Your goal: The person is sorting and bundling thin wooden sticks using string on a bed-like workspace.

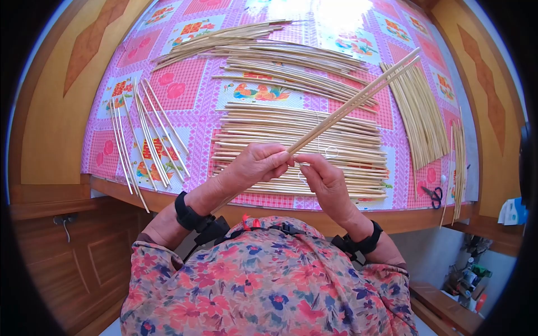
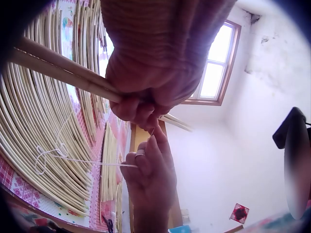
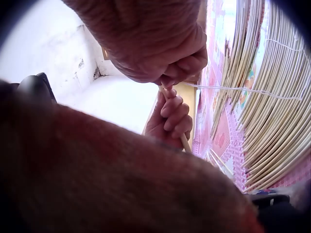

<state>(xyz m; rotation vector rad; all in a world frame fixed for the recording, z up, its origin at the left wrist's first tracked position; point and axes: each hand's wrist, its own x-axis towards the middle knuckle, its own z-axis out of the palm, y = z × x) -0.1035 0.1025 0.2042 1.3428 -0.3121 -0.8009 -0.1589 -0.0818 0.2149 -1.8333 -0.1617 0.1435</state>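
My left hand grips a few long pale stalks, which slant from below the wrist up to the right over the table. Close beside it, my right hand pinches with thumb and forefinger right at the left fingertips. White string runs from the curled fingers of the right hand, a ring on one of them, to a loose loop lying over the stalks. Under both hands lies a row of stalks set side by side, with string across it. The exact pinch point is hidden by the fingers.
Loose stalks lie at the back of the patterned tablecloth. Several thin sticks are spread at the left. At the right are a close-packed stalk mat, a narrow bundle and dark-handled scissors.
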